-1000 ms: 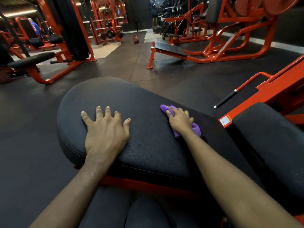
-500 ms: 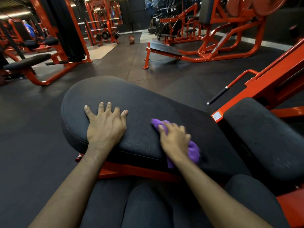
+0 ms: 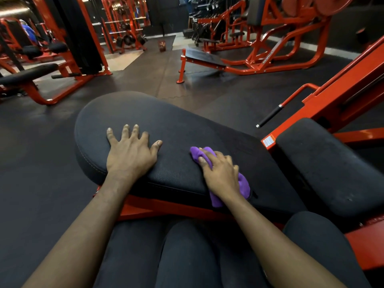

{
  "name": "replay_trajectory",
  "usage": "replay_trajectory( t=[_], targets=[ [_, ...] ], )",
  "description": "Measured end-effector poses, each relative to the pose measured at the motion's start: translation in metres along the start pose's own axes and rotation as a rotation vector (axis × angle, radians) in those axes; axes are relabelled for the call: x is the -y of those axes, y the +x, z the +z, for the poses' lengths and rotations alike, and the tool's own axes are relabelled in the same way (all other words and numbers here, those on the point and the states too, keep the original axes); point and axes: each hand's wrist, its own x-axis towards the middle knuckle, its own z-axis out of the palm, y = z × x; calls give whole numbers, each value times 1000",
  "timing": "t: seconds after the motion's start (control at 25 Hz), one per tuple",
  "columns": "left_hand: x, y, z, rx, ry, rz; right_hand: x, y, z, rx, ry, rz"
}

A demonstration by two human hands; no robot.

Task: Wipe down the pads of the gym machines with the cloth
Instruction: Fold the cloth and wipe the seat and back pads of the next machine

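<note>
The right hand (image 3: 220, 175) has drawn the bunched cloth (image 3: 244, 187) it grips back to the pad's (image 3: 187, 125) near edge, right of the flat, open left hand (image 3: 129, 154); pulling further may drag it off

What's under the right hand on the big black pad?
A bunched purple cloth, showing beyond the right hand at both ends, on the pad. Its middle is covered by the hand.

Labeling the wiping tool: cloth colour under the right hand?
Purple, plain; the cloth sits under the right hand on the black pad, head view.
</note>
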Motion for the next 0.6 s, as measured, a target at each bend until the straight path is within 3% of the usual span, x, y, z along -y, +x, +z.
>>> replay_trajectory(
  t=[0.2, 0.36, 0.6],
  targets=[
    [-2, -1, -2, 20, 2, 5, -58, -6, -9, -21, -62, 188],
    [-3, 0, -2, 35, 0, 5, -45, -4, -14, -49, -89, 343],
    [-4, 1, -2, 45, -5, -15, 56, 6, 3, -16, -8, -32]
  ],
)
